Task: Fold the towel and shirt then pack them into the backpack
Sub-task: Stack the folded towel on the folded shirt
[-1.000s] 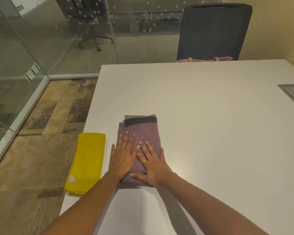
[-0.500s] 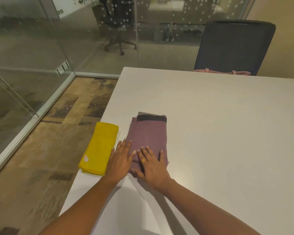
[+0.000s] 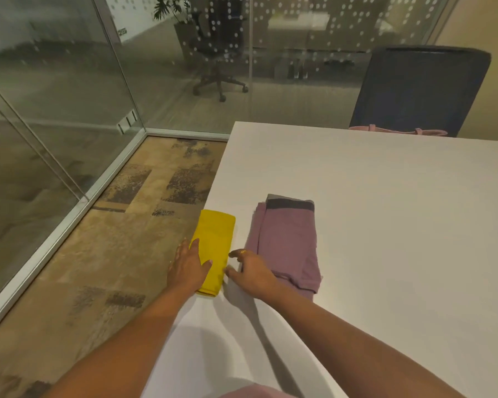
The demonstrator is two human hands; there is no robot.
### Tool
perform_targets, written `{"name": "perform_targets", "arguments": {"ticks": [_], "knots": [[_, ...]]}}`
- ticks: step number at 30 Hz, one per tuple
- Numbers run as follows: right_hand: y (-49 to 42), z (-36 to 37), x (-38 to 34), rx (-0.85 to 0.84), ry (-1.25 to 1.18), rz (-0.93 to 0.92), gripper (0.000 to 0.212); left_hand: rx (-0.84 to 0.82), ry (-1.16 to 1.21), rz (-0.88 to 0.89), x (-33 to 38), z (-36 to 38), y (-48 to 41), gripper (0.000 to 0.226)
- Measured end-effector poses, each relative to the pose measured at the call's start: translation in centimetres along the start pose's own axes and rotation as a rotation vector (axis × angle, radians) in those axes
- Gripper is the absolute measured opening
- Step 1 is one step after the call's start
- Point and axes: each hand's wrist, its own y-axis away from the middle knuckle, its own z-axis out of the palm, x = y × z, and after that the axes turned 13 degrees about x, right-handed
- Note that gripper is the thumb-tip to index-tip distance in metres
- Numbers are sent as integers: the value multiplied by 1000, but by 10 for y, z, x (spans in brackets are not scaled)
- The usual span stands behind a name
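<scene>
Folded yellow cloth towel [image 3: 214, 248] lay at the left edge of the white flat surface [image 3: 371, 196]. Folded mauve fabric shirt [image 3: 288, 248], dark grey band at its far end, lay just beside it on the right, with a narrow strip of surface between them.

Left hand [image 3: 188, 267] rested against the towel's left side, fingers straight, thumb on top of the cloth, not closed around it. Right hand [image 3: 252, 272] sat in the gap between towel and shirt, fingers loosely curled, thumb pointing at the towel's right edge. It had no grip on anything that I could see. The hands were apart, flanking the towel's near half.

Handling, as a guess: both pieces were light, soft and floppy, not fragile, and not slippery on this top. The folds would likely fall open if lifted by one corner or one layer. The best hold for the towel looked like both long sides at once, fingers slid under the bottom layer and thumbs pressing on top, so the stack moved as one block. Same for the shirt, which was wider and had loose layered edges on its left side. The towel, so near the edge, could drop to the floor if nudged left.

Pink strapped bag [image 3: 397, 131], probably the backpack, sat on the dark blue office chair [image 3: 420, 87], well apart at the far side. Only its top showed. Nothing was packed yet.
</scene>
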Motion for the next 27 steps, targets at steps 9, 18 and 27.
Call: {"name": "perform_targets", "arguments": {"ticks": [9, 18, 27], "knots": [[-28, 25, -25, -83, -98, 360, 62, -138, 225, -87, -22, -5, -37, 62], [-37, 47, -33, -16, -118, 430, 52, -199, 436, -183, -33, -8, -50, 58], [-35, 42, -42, 175, -347, 417, 37, -216, 688, -310, -33, -15, -52, 50]]}}
